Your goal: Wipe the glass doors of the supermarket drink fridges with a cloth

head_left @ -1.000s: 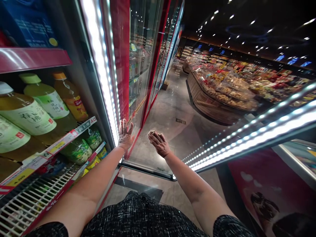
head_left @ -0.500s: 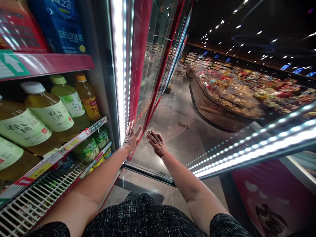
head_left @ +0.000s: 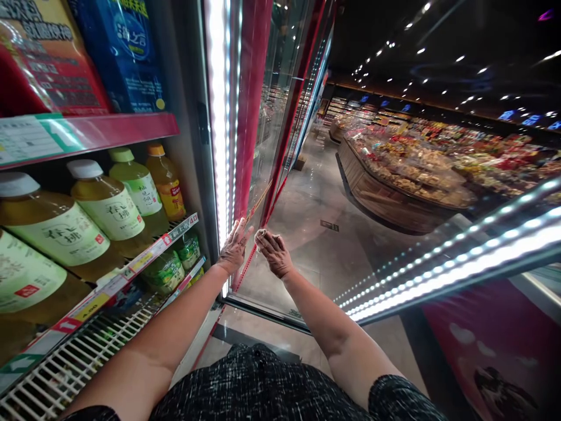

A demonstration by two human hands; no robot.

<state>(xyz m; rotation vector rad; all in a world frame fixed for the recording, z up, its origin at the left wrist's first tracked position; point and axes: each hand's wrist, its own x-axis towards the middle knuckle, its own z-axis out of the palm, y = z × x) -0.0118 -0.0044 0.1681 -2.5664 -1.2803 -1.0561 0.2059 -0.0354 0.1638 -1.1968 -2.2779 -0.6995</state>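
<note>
In the head view, my right hand [head_left: 275,256] is flat over a small pale cloth [head_left: 260,235], pressing it to the glass door [head_left: 302,257]. Only the cloth's edge shows around the fingertips. Just left of it, my left hand [head_left: 233,248] has its fingers stretched out and holds nothing. It lies by the lower end of a bright LED strip [head_left: 219,146] at the door's side; whether it touches the strip or the glass I cannot tell. Another lit strip [head_left: 438,280] runs along the door's right side.
On my left, cooler shelves hold bottled drinks [head_left: 116,204], with green-labelled packs [head_left: 164,270] below and a white wire rack [head_left: 83,345] lower down. A price rail [head_left: 131,263] juts close to my left arm. Beyond the glass stands a curved wooden display [head_left: 385,193] heaped with goods.
My right hand has slid a little to the left with the cloth, closer to my left hand. The shelves have shifted right and down in view as my head turned.
</note>
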